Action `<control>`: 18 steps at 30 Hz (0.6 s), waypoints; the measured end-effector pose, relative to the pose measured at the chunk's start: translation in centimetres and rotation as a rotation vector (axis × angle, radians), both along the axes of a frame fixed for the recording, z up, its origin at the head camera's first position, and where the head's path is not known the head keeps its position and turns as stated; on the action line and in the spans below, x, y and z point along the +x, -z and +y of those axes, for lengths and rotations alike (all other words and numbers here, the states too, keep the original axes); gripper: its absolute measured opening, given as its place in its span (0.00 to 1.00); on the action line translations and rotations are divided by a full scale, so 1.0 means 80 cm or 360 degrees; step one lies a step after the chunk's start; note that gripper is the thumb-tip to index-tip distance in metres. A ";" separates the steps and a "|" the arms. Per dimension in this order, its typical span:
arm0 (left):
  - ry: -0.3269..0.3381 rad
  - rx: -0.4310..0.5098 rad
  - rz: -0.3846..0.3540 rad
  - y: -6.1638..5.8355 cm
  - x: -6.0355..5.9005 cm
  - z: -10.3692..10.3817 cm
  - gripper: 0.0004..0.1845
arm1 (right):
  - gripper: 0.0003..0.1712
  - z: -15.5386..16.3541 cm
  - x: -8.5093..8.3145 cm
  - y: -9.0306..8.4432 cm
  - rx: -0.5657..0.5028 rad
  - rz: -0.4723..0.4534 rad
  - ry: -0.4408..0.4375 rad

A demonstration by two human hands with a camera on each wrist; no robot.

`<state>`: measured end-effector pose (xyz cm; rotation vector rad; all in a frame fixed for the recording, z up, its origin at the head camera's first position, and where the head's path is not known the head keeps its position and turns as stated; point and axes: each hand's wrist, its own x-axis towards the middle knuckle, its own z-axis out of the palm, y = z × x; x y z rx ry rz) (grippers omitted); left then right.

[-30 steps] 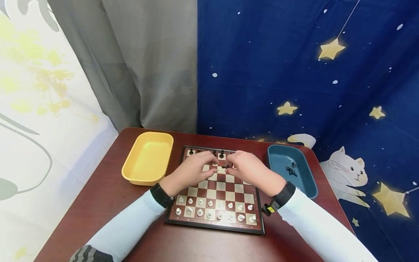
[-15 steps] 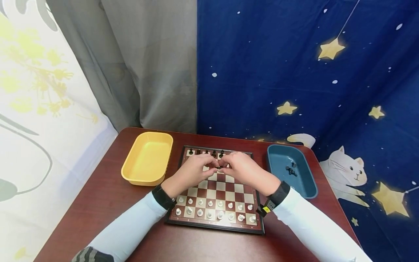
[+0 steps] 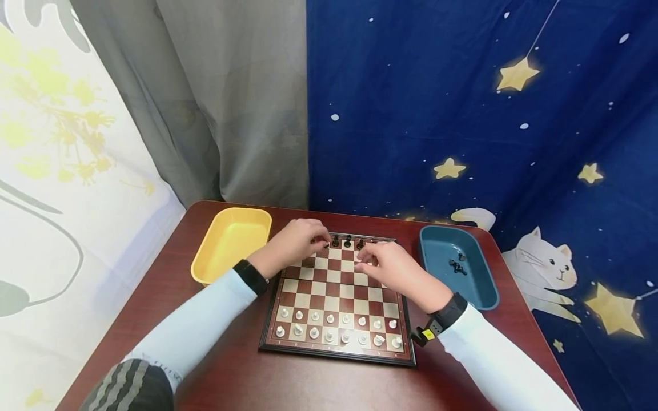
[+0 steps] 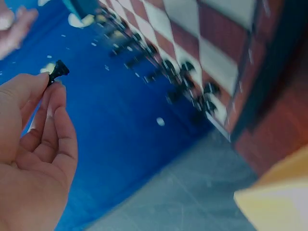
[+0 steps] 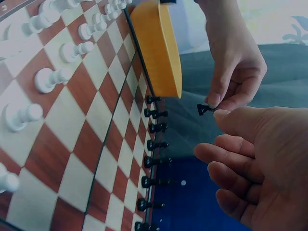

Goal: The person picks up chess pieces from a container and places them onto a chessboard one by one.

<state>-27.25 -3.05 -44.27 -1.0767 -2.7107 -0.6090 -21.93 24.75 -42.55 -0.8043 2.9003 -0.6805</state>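
Observation:
My left hand (image 3: 298, 245) is above the far left part of the chessboard (image 3: 339, 291), pinching a small black chess piece (image 4: 58, 70) between thumb and fingertips. The piece's flared base points away from the fingers, which hide its other end. Over the far right squares hovers my right hand (image 3: 393, 267), its fingers loosely bent around nothing. Black chess pieces (image 5: 156, 161) stand in a row along the board's far edge; in the head view the hands partly cover them. Two rows of white chess pieces (image 3: 345, 338) stand on the near side.
A yellow tray (image 3: 231, 242) sits left of the board. To the right, a blue tray (image 3: 483, 285) holds several black chess pieces (image 3: 457, 267). Curtains (image 3: 380, 114) hang behind the brown table (image 3: 216, 342).
The black piece passed from my right hand to my left where they met over the board. Since then my left hand has moved away and left with it, and my right hand has drawn back right.

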 end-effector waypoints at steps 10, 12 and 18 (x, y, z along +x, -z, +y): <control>0.0001 -0.0334 -0.0132 0.000 -0.049 0.013 0.05 | 0.09 0.021 0.010 0.012 -0.0006 -0.0085 0.0044; 0.0013 -0.0410 -0.0149 0.004 -0.054 0.018 0.04 | 0.10 0.023 0.011 0.014 -0.0003 -0.0083 0.0061; 0.0038 -0.0549 -0.0183 0.014 -0.063 0.025 0.04 | 0.08 0.026 0.014 0.016 -0.0022 -0.0092 0.0049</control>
